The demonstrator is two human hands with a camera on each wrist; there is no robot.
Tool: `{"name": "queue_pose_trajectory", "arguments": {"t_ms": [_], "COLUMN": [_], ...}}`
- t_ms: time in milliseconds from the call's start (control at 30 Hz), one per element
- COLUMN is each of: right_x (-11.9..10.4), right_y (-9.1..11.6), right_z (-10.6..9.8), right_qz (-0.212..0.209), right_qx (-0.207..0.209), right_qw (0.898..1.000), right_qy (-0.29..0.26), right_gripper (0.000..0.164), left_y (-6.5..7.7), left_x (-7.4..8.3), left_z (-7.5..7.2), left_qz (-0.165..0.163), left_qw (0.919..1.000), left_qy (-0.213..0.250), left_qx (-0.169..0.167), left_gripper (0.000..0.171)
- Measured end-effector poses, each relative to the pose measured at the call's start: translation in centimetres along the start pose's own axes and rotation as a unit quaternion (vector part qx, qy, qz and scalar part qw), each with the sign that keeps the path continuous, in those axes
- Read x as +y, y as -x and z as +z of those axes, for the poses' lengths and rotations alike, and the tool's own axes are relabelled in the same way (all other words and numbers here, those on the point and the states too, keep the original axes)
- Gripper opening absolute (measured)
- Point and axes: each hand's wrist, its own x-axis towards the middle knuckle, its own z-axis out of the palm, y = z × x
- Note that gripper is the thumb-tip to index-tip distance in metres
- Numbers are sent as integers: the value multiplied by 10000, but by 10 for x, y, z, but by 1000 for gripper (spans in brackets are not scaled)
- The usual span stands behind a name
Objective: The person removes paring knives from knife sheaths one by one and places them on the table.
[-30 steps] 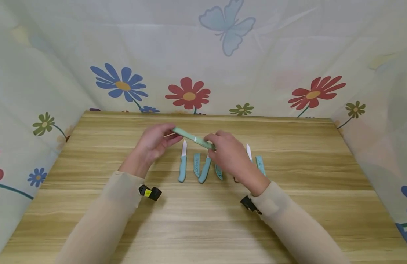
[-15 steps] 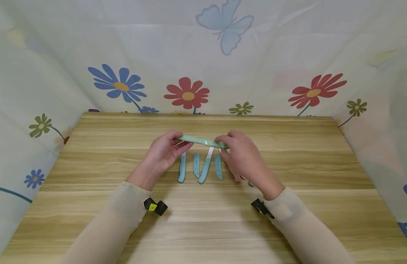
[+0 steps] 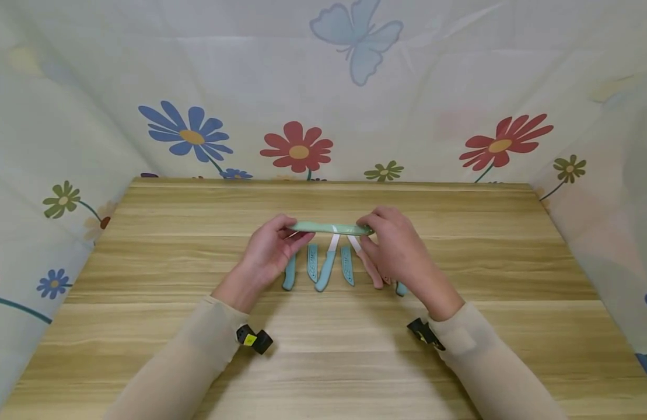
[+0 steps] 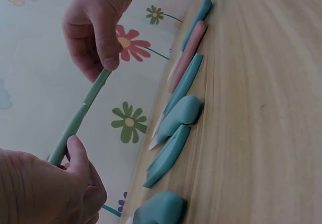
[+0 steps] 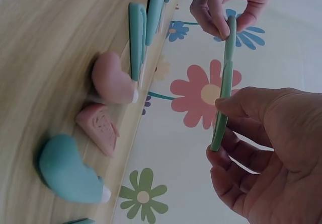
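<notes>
Both hands hold a light green paring knife in its green sheath [image 3: 323, 227] level above the table, with a sliver of white at the joint. My left hand [image 3: 268, 251] pinches the handle end between thumb and fingers. At the other end, my right hand [image 3: 402, 245] grips the sheath, fingertips around its tip. Beneath lie blue-handled paring knives, one at the left [image 3: 290, 274] partly behind my left hand and another in the middle [image 3: 325, 271]. A pink-handled knife [image 3: 369, 265] points its white blade away from me.
Blue sheaths lie between the knives, one left of the middle knife [image 3: 312, 262] and one to its right [image 3: 347, 267]. A pink sheath [image 5: 98, 128] and a further blue-handled knife [image 5: 68, 168] lie under my right hand. A flowered curtain [image 3: 407, 116] hangs behind the wooden table [image 3: 323, 361].
Both hands have shifted right and slightly nearer with the green knife, which has gone from slanting to nearly level. The pink knife beneath has come into view.
</notes>
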Motion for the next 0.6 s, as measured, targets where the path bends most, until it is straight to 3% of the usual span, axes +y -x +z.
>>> {"name": "queue_pose_trajectory", "arguments": {"t_ms": [600], "right_x": [8], "right_y": [3], "right_z": [4], "right_qz": [-213], "right_qx": [-22], "right_qw": [9996], "right_qy": [-186], "right_gripper": [22], "left_y": [-2], "left_x": [-4], "left_z": [-5], "left_qz": [62], "left_qw": [9999], "left_qy": [40], "left_qx": [124], "left_gripper": [14]}}
